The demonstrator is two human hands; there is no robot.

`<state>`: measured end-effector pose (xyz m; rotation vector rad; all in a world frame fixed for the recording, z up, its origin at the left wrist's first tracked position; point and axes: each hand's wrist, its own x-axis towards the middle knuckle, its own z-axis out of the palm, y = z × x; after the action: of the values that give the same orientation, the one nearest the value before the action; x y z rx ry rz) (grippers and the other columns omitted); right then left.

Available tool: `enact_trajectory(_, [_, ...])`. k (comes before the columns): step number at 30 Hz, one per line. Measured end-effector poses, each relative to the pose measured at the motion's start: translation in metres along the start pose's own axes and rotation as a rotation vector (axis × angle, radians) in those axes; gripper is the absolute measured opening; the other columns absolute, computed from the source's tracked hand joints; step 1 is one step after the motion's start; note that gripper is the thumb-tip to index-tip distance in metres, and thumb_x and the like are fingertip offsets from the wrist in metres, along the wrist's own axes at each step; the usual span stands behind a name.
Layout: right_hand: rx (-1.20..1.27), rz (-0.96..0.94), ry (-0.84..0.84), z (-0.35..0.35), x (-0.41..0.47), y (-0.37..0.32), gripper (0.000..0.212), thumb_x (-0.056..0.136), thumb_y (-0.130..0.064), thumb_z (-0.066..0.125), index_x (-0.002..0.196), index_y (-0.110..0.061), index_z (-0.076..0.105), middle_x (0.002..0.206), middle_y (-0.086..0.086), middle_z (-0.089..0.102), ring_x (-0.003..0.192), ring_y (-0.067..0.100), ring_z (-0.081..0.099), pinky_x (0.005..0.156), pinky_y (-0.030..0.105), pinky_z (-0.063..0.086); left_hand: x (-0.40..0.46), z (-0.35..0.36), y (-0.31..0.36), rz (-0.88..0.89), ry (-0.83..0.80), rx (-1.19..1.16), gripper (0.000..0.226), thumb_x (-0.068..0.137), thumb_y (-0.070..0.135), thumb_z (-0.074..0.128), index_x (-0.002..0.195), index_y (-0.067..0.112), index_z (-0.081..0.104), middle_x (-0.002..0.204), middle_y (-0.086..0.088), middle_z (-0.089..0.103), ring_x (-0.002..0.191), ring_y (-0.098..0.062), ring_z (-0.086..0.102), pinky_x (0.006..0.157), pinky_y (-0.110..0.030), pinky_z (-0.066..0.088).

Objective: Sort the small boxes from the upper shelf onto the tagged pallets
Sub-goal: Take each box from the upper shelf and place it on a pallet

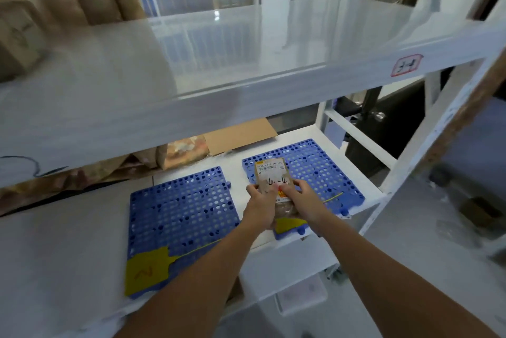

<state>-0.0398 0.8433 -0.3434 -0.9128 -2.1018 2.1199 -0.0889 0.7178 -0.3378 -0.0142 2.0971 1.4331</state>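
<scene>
From the head view, the left hand [260, 202] and right hand [299, 196] both grip a small brown cardboard box [273, 183] bearing a white printed label, over the right perforated blue plastic pallet [323, 170]. A second perforated pallet [175, 209] with a yellow tag [146, 272] lies just left on the white lower shelf [68, 242].

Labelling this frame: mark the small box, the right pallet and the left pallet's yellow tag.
small box [269, 172], head view, on its printed label.
right pallet [323, 170], head view, on its bare perforated top.
yellow tag [146, 272], head view, near its handwritten mark.
</scene>
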Motion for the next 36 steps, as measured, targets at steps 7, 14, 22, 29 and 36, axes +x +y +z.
enact_trajectory(7, [-0.166, 0.011, -0.204, -0.015, 0.066, -0.015, 0.026, 0.108, -0.034, 0.048, 0.12, -0.017, 0.063, 0.104, 0.006, 0.071, 0.089, 0.023, 0.071, 0.072, 0.038, 0.063, 0.042, 0.024, 0.008, -0.044, 0.228, 0.015, 0.078, 0.075, 0.071, 0.044, 0.135, 0.021, 0.039, 0.122, -0.011, 0.054, 0.101, -0.034, 0.063, 0.078, -0.058, 0.062])
enact_trajectory(14, [-0.306, -0.138, -0.274, -0.016, 0.105, -0.018, 0.039, 0.106, -0.034, 0.053, 0.143, -0.023, 0.05, 0.133, 0.0, 0.063, 0.118, 0.02, 0.062, 0.102, 0.048, 0.053, 0.091, 0.029, 0.017, -0.057, 0.379, 0.173, 0.07, 0.102, 0.063, 0.039, 0.15, 0.013, 0.036, 0.142, -0.014, 0.042, 0.121, -0.035, 0.053, 0.101, -0.051, 0.048])
enact_trajectory(22, [-0.454, -0.164, -0.315, -0.008, 0.132, -0.021, 0.046, 0.105, -0.028, 0.054, 0.15, -0.028, 0.046, 0.138, -0.006, 0.062, 0.122, 0.017, 0.058, 0.102, 0.043, 0.053, 0.131, 0.029, 0.015, -0.074, 0.471, 0.246, 0.058, 0.105, 0.053, 0.038, 0.146, 0.014, 0.045, 0.14, -0.017, 0.049, 0.128, -0.036, 0.048, 0.107, -0.052, 0.042])
enact_trajectory(29, [-0.503, -0.138, -0.312, -0.004, 0.139, -0.02, 0.05, 0.108, -0.022, 0.05, 0.156, -0.024, 0.037, 0.137, -0.008, 0.056, 0.118, 0.013, 0.054, 0.095, 0.036, 0.052, 0.14, 0.032, 0.009, -0.079, 0.492, 0.25, 0.059, 0.105, 0.055, 0.038, 0.148, 0.016, 0.041, 0.139, -0.014, 0.045, 0.127, -0.033, 0.048, 0.104, -0.051, 0.045])
enact_trajectory(36, [-0.488, -0.116, -0.312, -0.006, 0.133, -0.027, 0.073, 0.107, -0.032, 0.053, 0.165, -0.022, 0.01, 0.162, -0.001, 0.039, 0.146, 0.022, 0.04, 0.111, 0.038, 0.041, 0.13, 0.026, 0.016, -0.08, 0.49, 0.238, 0.061, 0.107, 0.053, 0.029, 0.156, 0.017, 0.032, 0.151, -0.012, 0.036, 0.135, -0.031, 0.042, 0.107, -0.049, 0.04])
